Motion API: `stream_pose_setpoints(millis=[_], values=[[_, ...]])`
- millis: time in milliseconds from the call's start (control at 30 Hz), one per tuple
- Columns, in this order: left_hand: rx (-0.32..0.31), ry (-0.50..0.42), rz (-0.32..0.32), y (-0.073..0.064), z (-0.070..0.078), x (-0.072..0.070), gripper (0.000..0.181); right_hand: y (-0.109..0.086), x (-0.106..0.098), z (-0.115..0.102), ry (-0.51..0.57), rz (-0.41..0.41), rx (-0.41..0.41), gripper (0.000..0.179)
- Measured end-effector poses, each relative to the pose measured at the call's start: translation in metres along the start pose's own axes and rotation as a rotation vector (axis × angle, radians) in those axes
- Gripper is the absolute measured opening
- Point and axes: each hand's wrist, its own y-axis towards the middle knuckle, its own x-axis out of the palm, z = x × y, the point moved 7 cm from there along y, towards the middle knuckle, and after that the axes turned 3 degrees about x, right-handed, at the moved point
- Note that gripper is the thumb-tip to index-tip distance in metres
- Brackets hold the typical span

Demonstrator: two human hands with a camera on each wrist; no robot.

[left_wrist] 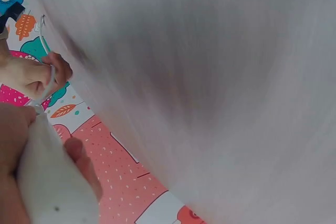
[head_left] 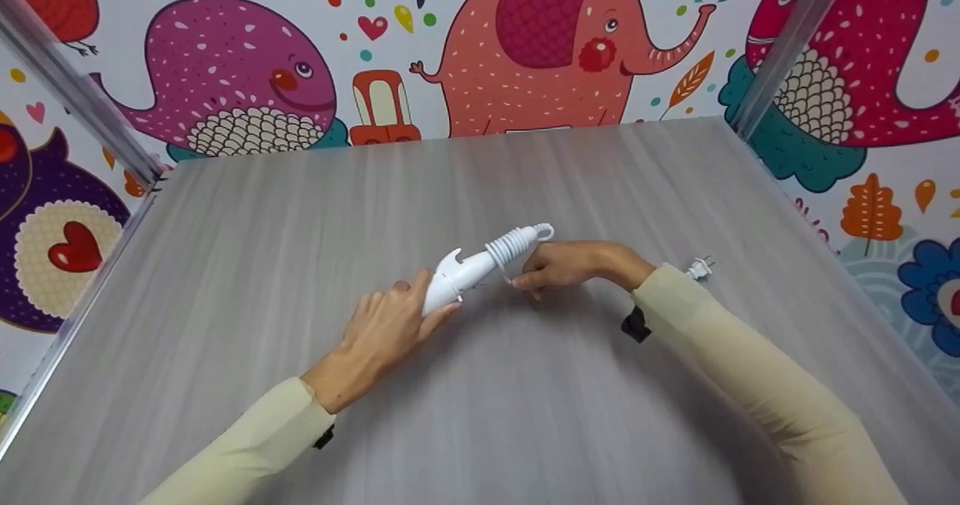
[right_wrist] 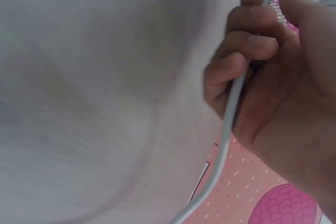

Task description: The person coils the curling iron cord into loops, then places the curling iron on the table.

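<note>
A white curling iron (head_left: 469, 272) slants up to the right over the middle of the table, its thumb lever on the upper side. Its white cord (head_left: 508, 244) is wound in several turns about the handle end. My left hand (head_left: 390, 317) grips the thick lower end, thumb along the underside. With curled fingers my right hand (head_left: 559, 266) holds the loose stretch of cord beside the handle. In the right wrist view the cord (right_wrist: 226, 135) passes through the fingers and up between thumb and forefinger. A two-pin plug (head_left: 700, 269) shows just beyond the right sleeve.
The grey wood-grain table (head_left: 300, 212) reaches back to a wall printed with cartoon animals. Metal posts (head_left: 787, 55) stand at its far corners. Dark wrist devices (head_left: 636, 326) sit under the sleeves.
</note>
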Motion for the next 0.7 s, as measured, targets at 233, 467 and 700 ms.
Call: stream_pose_setpoints(millis=[233,467,700], values=[[0.035,-0.01,0.009,0.001,0.003,0.0,0.047,0.006,-0.005,0.004,-0.029,0.065,0.007,0.027],[0.119,-0.013,0.015,-0.002,0.01,0.0,0.048,0.009,-0.019,0.007,0.018,0.242,-0.147,0.019],[0.203,0.003,-0.008,-0.001,0.018,0.003,0.048,0.006,-0.038,0.008,-0.075,0.349,-0.197,0.019]])
